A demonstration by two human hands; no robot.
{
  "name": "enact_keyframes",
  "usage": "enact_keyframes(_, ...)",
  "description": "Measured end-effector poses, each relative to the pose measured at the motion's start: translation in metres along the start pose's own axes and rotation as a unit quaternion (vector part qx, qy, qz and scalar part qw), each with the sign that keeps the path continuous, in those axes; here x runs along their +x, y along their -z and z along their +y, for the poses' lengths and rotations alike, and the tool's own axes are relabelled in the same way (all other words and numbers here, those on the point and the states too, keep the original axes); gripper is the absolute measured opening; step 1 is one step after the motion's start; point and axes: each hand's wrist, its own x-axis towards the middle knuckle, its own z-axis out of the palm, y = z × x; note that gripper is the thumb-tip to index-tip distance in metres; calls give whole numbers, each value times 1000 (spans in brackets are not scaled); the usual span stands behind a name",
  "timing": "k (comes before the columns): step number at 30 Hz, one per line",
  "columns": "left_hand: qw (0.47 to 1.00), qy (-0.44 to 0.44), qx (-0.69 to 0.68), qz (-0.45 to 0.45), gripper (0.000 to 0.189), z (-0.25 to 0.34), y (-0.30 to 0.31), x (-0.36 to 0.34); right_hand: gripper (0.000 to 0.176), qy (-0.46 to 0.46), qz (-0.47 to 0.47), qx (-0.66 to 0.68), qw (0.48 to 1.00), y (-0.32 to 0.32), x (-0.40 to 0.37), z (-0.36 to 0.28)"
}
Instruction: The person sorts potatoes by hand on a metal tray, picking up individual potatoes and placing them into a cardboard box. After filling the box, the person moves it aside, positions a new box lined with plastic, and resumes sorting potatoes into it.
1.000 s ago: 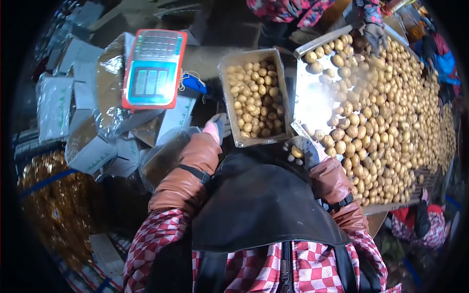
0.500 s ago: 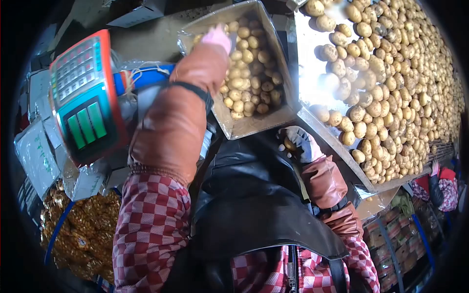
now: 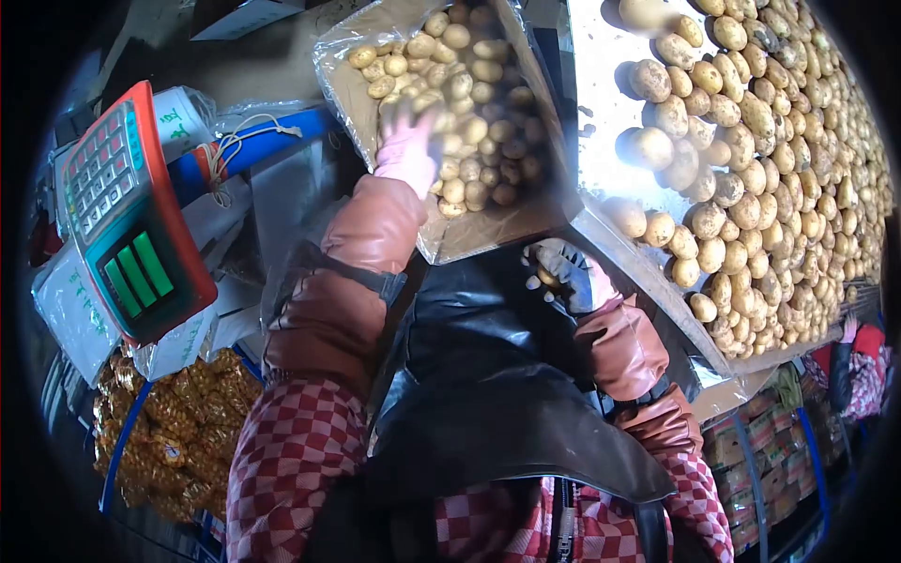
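Here's the cardboard box (image 3: 469, 239), lined with clear film and heaped with small potatoes (image 3: 469, 66), sitting just ahead of the person's chest and hard against the near-left edge of the metal sorting table (image 3: 601, 122). The left hand (image 3: 408, 141), in a pink glove, is right inside the box, down on the pile; it's blurred, so I cannot tell whether the fingers are spread or curled. The right hand (image 3: 568, 272), in a grey-and-white glove, sits low at the box's near-right corner, fingers wrapped around a single potato (image 3: 545, 278). Out to the right, loose potatoes (image 3: 770, 169) crowd the table, thick at the far side, thinner on the bright metal nearest the box. On the left, a red-framed scale (image 3: 127, 216) tilts on wrapped packages, with gold mesh bags (image 3: 160, 432) below it. Another person's patterned sleeve (image 3: 859, 366) shows at the far right edge.
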Motion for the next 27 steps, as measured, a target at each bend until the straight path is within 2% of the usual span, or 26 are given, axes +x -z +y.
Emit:
enact_keyframes(2,986,136,-91,11,48,-2,5,-12,30,83,-32,-78,993,-2,6,0)
enact_keyframes(3,974,186,-125,-44,48,7,6,-16,30,28,-46,2,999,0,12,-1)
enact_keyframes(4,954,233,-159,-98,47,19,7,-20,30,29,-49,-2,998,-3,12,-5)
enact_keyframes(5,962,231,-125,-75,47,18,-16,-32,30,51,-42,5,998,-6,11,-9)
enact_keyframes(6,960,235,-107,-108,42,36,0,-43,30,70,-35,14,997,-9,10,-12)
enact_keyframes(7,966,226,-96,-87,40,42,-10,-51,30,70,-37,12,997,-10,10,-12)
enact_keyframes(9,971,218,-83,-62,38,49,-21,-49,28,69,14,23,997,-10,14,-11)
enact_keyframes(10,988,136,-44,54,36,50,-21,-40,28,71,13,23,997,-12,15,-11)
enact_keyframes(11,984,52,-3,168,35,51,-22,-30,27,57,46,19,997,-17,16,-14)
enact_keyframes(12,988,58,55,134,36,51,-33,-15,25,43,78,13,996,-20,17,-16)
enact_keyframes(14,984,158,71,29,34,49,-55,13,26,48,74,11,996,-23,21,-12)
enact_keyframes(15,984,161,71,35,34,51,-60,21,27,52,73,11,996,-23,25,-11)
enact_keyframes(17,963,244,114,15,34,58,-68,31,26,68,61,36,995,-20,30,-7)
enact_keyframes(18,963,245,113,16,34,60,-64,32,25,82,52,64,993,-20,31,-3)
enact_keyframes(20,950,299,66,-62,32,66,-39,38,30,79,43,75,993,-18,37,3)
enact_keyframes(22,947,308,32,-84,31,72,-24,35,32,82,86,-2,993,-15,42,3)
enact_keyframes(23,950,298,47,-80,29,73,-32,36,32,87,82,-5,993,-13,42,5)
enact_keyframes(25,960,261,41,-98,30,70,-38,33,29,26,82,59,995,-17,35,4)
enact_keyframes(27,954,286,-1,-89,31,66,-44,35,27,67,91,19,993,-13,46,14)
